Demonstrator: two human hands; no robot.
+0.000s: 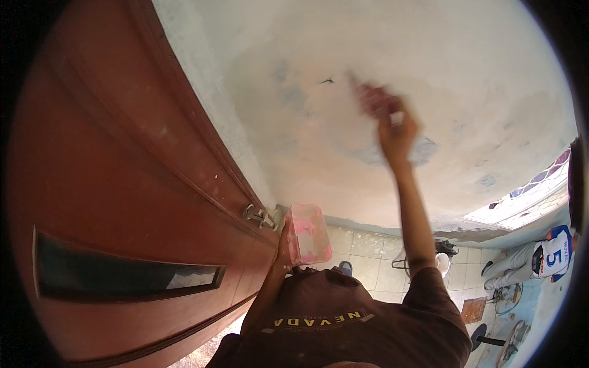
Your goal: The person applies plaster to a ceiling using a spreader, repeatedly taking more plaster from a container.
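Note:
My right hand (399, 126) is raised in front of the pale, patchy wall (294, 147), its fingers closed round a dark pink-red thing (373, 99). Motion smears that thing, so its kind and whether it touches the wall cannot be made out. Low down beside the door, my left hand (284, 242) grips the left side of a pink, see-through rectangular tub (302, 245). Pink smears show inside the tub. A small dark crack or hole (328, 81) marks the wall to the left of my right hand.
A red-brown door (147, 178) with a metal handle (260, 216) stands close on the left. At the right are a grille window (521, 193), a white bucket (442, 264) and another person (534, 260) on the tiled floor (368, 244).

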